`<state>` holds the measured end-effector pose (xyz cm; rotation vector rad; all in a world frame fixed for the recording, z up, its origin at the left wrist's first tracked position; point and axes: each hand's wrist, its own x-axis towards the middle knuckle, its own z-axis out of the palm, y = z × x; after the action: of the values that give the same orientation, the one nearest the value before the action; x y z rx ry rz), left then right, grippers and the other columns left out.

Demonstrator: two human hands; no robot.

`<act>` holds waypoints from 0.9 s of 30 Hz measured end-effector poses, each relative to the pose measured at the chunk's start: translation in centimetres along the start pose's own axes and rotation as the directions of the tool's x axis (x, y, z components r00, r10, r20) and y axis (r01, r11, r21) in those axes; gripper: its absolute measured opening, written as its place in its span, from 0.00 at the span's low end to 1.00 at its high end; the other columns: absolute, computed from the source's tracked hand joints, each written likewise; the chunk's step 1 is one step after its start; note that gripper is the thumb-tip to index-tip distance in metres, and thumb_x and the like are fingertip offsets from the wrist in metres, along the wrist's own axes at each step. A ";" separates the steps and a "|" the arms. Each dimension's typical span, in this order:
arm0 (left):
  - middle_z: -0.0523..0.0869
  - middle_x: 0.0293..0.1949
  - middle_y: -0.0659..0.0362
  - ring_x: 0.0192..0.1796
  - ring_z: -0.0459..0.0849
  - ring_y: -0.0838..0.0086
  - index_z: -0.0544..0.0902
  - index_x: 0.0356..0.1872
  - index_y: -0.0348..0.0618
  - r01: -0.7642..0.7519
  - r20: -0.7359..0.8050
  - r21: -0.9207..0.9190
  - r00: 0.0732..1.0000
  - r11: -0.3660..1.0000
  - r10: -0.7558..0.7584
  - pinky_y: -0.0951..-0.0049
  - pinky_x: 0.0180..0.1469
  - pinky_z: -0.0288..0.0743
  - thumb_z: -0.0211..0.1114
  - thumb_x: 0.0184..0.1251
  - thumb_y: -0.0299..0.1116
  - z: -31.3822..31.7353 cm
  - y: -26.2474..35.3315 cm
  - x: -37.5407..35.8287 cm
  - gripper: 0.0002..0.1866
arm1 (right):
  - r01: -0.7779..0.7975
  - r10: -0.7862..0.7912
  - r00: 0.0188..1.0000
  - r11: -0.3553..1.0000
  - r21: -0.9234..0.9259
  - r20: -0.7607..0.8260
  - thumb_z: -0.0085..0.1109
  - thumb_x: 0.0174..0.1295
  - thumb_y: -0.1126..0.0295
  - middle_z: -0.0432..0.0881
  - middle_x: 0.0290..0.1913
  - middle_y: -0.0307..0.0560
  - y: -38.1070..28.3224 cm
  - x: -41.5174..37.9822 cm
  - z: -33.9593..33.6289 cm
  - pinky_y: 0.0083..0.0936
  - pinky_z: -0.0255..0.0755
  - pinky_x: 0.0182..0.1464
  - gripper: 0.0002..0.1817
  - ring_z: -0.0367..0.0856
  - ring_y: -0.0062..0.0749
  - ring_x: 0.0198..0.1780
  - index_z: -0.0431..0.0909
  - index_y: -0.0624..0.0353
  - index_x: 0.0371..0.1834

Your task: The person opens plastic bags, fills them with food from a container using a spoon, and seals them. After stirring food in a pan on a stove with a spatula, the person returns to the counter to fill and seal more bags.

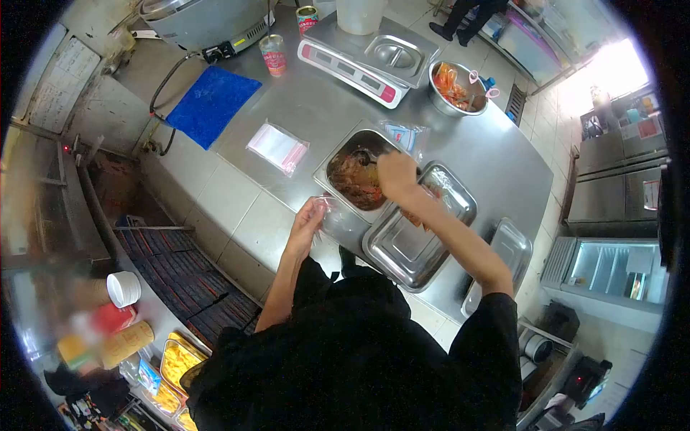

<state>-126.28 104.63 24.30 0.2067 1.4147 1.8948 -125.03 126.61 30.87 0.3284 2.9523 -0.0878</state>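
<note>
"Plastic bag (336, 218): where is it?"

"Pinched in the left hand (309, 216), close by the near left corner of the deep pan (325, 173) on the bench (496, 161)."

"And the right hand (397, 176)?"

"Curled, over the pan's right side, well apart from the bag. I cannot tell what it grips; food (352, 179) lies below."

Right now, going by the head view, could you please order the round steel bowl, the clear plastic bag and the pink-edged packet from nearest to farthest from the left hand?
1. Clear plastic bag: held in the left hand.
2. Pink-edged packet: on the table, ahead and slightly left.
3. Round steel bowl: well ahead, to the right.
</note>
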 end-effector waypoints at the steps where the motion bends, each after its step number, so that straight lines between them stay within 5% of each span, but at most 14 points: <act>1: 0.77 0.41 0.65 0.40 0.73 0.82 0.72 0.46 0.45 -0.004 -0.005 -0.001 1.000 1.000 0.004 0.79 0.43 0.67 0.50 0.66 0.40 0.0 0.2 0.2 0.13 | 0.018 -0.014 0.998 0.998 -0.063 0.057 0.55 0.46 0.68 0.80 0.28 0.54 -0.4 0.0 0.5 0.33 0.74 0.34 0.07 0.80 0.44 0.32 0.79 0.60 0.22; 5: 0.77 0.40 0.67 0.34 0.70 0.86 0.72 0.44 0.46 -0.013 0.001 0.015 1.000 1.000 0.013 0.83 0.35 0.62 0.50 0.66 0.39 0.1 0.3 0.6 0.11 | 0.163 -0.171 0.980 0.983 0.083 0.102 0.54 0.47 0.68 0.80 0.27 0.52 -1.8 -1.7 0.6 0.30 0.74 0.34 0.07 0.80 0.43 0.31 0.80 0.58 0.23; 7: 0.77 0.39 0.67 0.33 0.68 0.87 0.72 0.44 0.47 -0.020 0.000 0.012 1.000 1.000 0.020 0.84 0.34 0.60 0.50 0.66 0.39 0.0 0.3 0.6 0.11 | 0.184 -0.161 0.983 0.879 0.440 -0.089 0.53 0.47 0.67 0.81 0.28 0.48 -1.0 -1.4 1.7 0.29 0.74 0.34 0.10 0.80 0.42 0.29 0.82 0.56 0.28; 8: 0.77 0.39 0.67 0.33 0.68 0.88 0.72 0.43 0.47 -0.007 0.007 0.027 1.000 1.000 0.006 0.85 0.33 0.60 0.51 0.66 0.39 -0.1 0.3 0.5 0.11 | 0.186 -0.164 0.982 0.878 0.440 -0.089 0.53 0.47 0.67 0.81 0.28 0.48 -0.2 -1.1 1.9 0.29 0.74 0.34 0.10 0.80 0.42 0.29 0.82 0.56 0.28; 13: 0.77 0.36 0.68 0.30 0.67 0.88 0.73 0.44 0.47 -0.033 0.000 0.089 0.999 0.996 0.033 0.86 0.32 0.59 0.52 0.65 0.40 0.8 2.1 0.0 0.12 | -0.060 -0.183 0.963 0.569 0.820 0.198 0.53 0.50 0.64 0.82 0.25 0.45 4.5 0.5 3.3 0.23 0.72 0.33 0.14 0.80 0.29 0.27 0.81 0.57 0.36; 19: 0.80 0.38 0.64 0.36 0.75 0.83 0.74 0.45 0.43 -0.133 -0.117 0.300 0.978 0.945 0.175 0.82 0.37 0.66 0.53 0.64 0.39 -2.3 3.3 -0.5 0.14 | -0.028 -0.119 0.990 0.371 0.928 0.077 0.54 0.53 0.66 0.80 0.22 0.41 6.9 -1.0 1.8 0.17 0.69 0.31 0.14 0.77 0.19 0.27 0.80 0.63 0.38; 21: 0.78 0.35 0.66 0.36 0.72 0.83 0.75 0.36 0.42 -0.061 -0.149 0.257 0.984 0.965 0.102 0.82 0.43 0.65 0.54 0.61 0.26 -2.4 5.0 0.1 0.04 | -0.026 -0.117 0.990 0.389 0.921 0.077 0.54 0.53 0.67 0.80 0.22 0.41 7.8 -1.1 1.0 0.17 0.69 0.31 0.13 0.76 0.18 0.26 0.80 0.63 0.37; 27: 0.79 0.31 0.65 0.35 0.73 0.83 0.77 0.31 0.41 -0.107 0.052 0.486 0.994 0.867 0.094 0.81 0.39 0.67 0.62 0.55 0.30 -0.8 8.2 4.2 0.06 | 0.157 -0.292 0.956 0.457 0.875 -0.018 0.55 0.51 0.67 0.80 0.22 0.40 11.4 1.3 -0.8 0.18 0.70 0.31 0.12 0.77 0.19 0.26 0.81 0.62 0.34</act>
<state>-133.42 105.85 29.96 0.5577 1.8784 1.5691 -123.82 138.09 30.97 0.0122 2.5026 -1.6232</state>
